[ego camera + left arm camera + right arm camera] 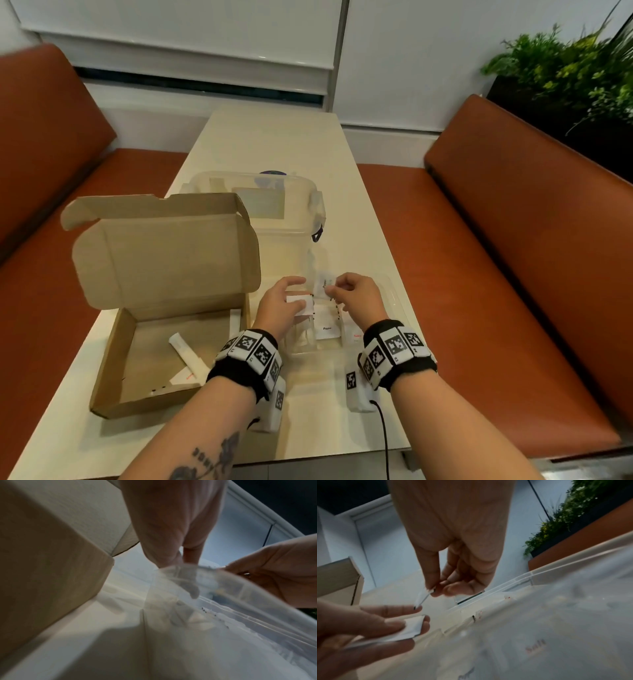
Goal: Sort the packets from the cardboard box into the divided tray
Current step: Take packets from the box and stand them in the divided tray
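A café or restaurant booth.

A narrow, cream, glossy tabletop (pixel 274 144) stands between two facing bench seats padded in rust-brown leatherette (pixel 513 212), the layout of a diner booth. At the far end a white roller blind (pixel 178 37) covers the window, and leafy green plants in a dark planter (pixel 568 75) stand behind the right-hand bench's backrest. Small white sachets printed "Pepper" (pixel 327 328) and "Salt" (pixel 536 645) also suit an eatery.

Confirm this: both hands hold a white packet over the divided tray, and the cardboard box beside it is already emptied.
Not emptied. The head view shows the cardboard box with packets left inside. The rest holds: left hand and right hand each hold a white packet over the divided tray.
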`<state>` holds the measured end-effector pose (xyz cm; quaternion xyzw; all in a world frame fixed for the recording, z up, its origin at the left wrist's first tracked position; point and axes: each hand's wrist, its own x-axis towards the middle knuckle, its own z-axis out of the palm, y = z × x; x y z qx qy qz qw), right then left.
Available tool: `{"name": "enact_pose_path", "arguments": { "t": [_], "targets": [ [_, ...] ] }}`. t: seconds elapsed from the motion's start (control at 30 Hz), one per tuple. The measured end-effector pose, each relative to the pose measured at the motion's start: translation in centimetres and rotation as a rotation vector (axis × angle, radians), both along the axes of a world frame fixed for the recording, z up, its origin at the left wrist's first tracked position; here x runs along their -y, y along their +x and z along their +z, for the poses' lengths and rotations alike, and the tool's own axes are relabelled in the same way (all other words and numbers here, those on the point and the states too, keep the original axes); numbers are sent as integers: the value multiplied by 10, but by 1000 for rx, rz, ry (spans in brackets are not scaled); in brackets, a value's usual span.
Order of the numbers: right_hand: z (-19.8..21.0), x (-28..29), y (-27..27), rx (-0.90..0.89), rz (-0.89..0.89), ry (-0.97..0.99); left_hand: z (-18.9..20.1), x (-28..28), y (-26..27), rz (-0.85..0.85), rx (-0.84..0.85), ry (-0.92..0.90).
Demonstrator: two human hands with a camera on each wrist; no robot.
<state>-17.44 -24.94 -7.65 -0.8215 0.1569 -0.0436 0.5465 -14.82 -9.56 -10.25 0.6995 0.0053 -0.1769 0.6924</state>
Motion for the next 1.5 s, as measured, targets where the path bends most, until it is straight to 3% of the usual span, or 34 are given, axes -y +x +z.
{"name": "enact_pose_path", "arguments": {
  "t": [0.13,0.33,0.5,0.63,0.83,0.97,1.13,1.33,1.5],
  "targets": [
    [-2,0,-4,44,-107,140,5,9,0,20,-38,-28],
    [-4,-3,-5,43,-126,225,9,19,0,77,-48,-65],
    [1,-3,-3,14,0,34,8,9,4,-3,44,186],
    [10,-3,0,-5,131,-127,12,3,6,-77,89,270],
    [-1,5,-7,-118,90,-229,8,-3,8,-26,192,398],
    [-11,3,-11,-234,186,-291,7,-5,9,-13,177,342],
    [-19,-4,-9,-254,171,-596,6,-5,9,14,87,188],
    [-19,0,-12,-211,131,-331,6,-4,10,21,18,116],
    [-23,0,-9,-261,179,-428,4,-4,11,18,11,127]
  ]
}}
